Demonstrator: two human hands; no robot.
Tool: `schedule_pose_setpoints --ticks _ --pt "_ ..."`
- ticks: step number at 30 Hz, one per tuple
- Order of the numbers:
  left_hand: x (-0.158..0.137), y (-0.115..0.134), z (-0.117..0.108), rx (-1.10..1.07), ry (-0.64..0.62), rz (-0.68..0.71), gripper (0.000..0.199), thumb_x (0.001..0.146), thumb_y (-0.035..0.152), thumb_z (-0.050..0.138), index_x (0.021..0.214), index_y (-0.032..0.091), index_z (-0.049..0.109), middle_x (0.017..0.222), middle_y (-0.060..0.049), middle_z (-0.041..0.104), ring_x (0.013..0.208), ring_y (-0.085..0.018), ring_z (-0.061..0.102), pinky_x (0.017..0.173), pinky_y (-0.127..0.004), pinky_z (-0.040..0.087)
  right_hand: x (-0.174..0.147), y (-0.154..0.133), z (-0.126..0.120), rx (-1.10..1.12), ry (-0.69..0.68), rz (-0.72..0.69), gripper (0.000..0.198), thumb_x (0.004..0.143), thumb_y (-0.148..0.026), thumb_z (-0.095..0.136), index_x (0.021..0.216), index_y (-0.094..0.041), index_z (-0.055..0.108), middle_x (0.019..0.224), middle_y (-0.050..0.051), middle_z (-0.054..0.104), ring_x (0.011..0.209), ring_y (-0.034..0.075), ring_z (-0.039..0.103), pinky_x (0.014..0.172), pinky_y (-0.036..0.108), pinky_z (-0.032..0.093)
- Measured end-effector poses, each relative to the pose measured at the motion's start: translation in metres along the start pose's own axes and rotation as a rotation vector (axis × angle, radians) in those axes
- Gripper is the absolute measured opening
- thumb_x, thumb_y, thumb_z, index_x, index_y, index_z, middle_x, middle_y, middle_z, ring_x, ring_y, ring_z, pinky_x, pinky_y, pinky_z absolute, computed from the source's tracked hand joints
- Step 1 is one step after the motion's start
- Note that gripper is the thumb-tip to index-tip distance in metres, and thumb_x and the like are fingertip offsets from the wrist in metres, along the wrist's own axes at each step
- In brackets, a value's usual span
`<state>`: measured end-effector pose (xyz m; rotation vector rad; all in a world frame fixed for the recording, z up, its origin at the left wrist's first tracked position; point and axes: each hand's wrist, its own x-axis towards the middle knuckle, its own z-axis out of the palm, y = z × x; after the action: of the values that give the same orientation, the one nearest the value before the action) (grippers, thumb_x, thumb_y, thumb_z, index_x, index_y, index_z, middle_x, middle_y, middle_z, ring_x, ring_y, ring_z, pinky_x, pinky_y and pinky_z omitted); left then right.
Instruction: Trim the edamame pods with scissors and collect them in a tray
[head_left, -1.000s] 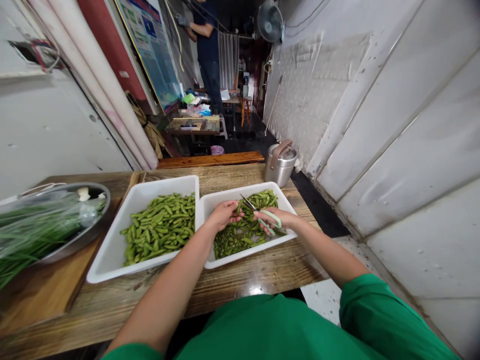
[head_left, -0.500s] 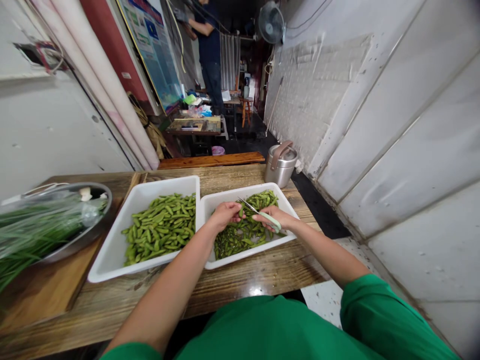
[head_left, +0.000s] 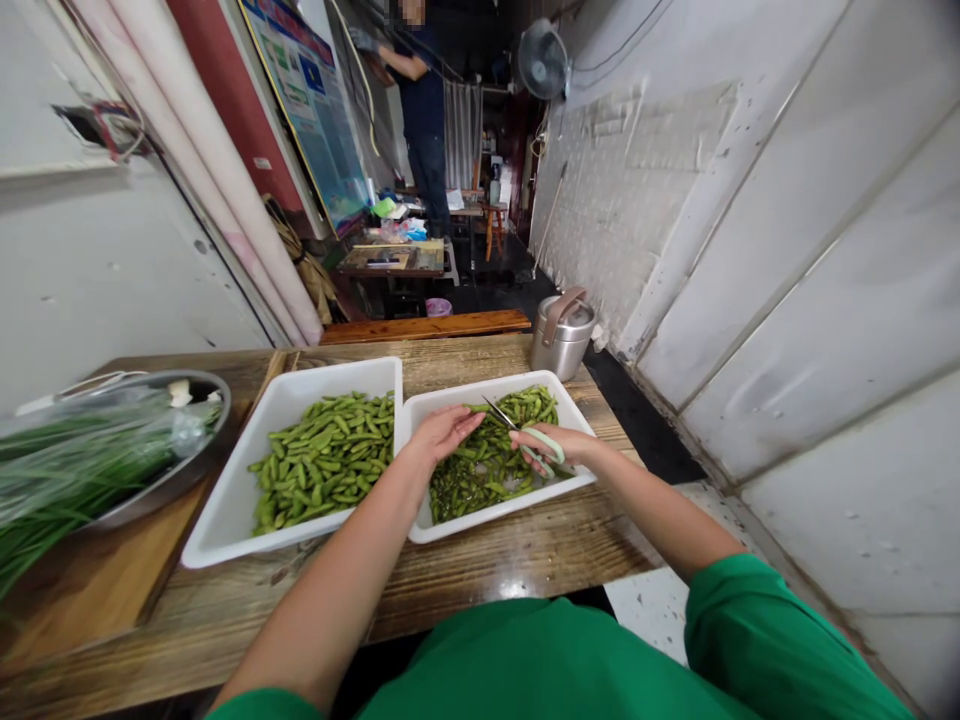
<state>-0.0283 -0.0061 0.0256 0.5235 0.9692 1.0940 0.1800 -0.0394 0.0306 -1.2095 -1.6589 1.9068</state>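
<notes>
Left hand (head_left: 448, 432) over the right tray's left half, fingers stretched out, a green pod (head_left: 478, 408) at the fingertips; too small to tell whether it is pinched or merely touching. Right hand (head_left: 556, 447) grips pale-green-handled scissors (head_left: 553, 438), handle loops apart, blades pointing away and leftward, tips near that pod.

Right tray (head_left: 499, 512): loose pods (head_left: 480, 482) spread across its floor, both hands above, right wrist over the right rim. Left tray (head_left: 232, 505): pods heaped, its rim close against the right tray's, little gap between.

Room: strip of wooden table (head_left: 480, 565) along the near edge, a narrower one behind the trays. Steel canister (head_left: 562, 348) by the far right corner, just behind the right tray. Left side crowded: cutting board (head_left: 97, 580) and metal bowl (head_left: 199, 470) with bagged greens (head_left: 90, 450).
</notes>
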Motion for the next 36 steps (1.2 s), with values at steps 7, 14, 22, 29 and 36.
schedule_pose_setpoints --ticks 7,14,22,29,36 --pt "-0.007 -0.004 0.006 0.052 -0.071 0.044 0.014 0.064 -0.003 0.058 0.059 0.009 0.053 0.061 -0.004 0.059 0.073 -0.015 0.062 0.078 -0.027 0.051 -0.002 0.0 0.001 0.001 0.057 -0.051 0.041 0.075 -0.053 0.05 0.079 -0.012 0.05 0.05 -0.004 0.048 0.034 0.005 0.042 0.032 0.016 0.034" --pt "-0.006 -0.008 0.005 0.152 -0.087 0.058 0.016 0.063 0.002 0.065 0.075 0.009 0.056 0.07 -0.006 0.063 0.071 -0.014 0.064 0.073 -0.026 0.052 -0.002 -0.001 0.004 -0.066 0.091 -0.081 0.041 0.071 -0.053 0.055 0.063 -0.014 0.044 0.048 -0.005 0.046 0.033 0.004 0.04 0.03 0.016 0.032" --pt "-0.006 -0.011 0.005 0.241 -0.046 0.097 0.013 0.062 0.006 0.068 0.068 0.008 0.056 0.066 -0.007 0.063 0.063 -0.013 0.063 0.065 -0.024 0.053 -0.001 0.002 0.003 -0.11 0.086 -0.133 0.039 0.07 -0.049 0.057 0.059 -0.014 0.045 0.043 -0.006 0.044 0.031 0.004 0.038 0.03 0.015 0.03" --pt "-0.002 -0.011 0.003 0.324 0.009 0.106 0.018 0.057 0.01 0.069 0.068 0.01 0.055 0.06 -0.003 0.061 0.054 -0.01 0.059 0.052 -0.019 0.049 -0.002 0.003 -0.001 -0.116 0.119 -0.085 0.04 0.067 -0.048 0.061 0.055 -0.014 0.044 0.038 -0.006 0.043 0.027 0.005 0.037 0.026 0.016 0.028" --pt "0.003 0.003 -0.003 0.092 0.027 0.062 0.016 0.062 0.017 0.064 0.062 0.013 0.049 0.047 0.004 0.046 0.039 -0.003 0.042 0.037 -0.014 0.032 0.004 0.008 -0.004 -0.065 0.155 -0.08 0.038 0.063 -0.045 0.065 0.056 -0.015 0.043 0.039 -0.007 0.043 0.028 0.004 0.037 0.026 0.016 0.029"
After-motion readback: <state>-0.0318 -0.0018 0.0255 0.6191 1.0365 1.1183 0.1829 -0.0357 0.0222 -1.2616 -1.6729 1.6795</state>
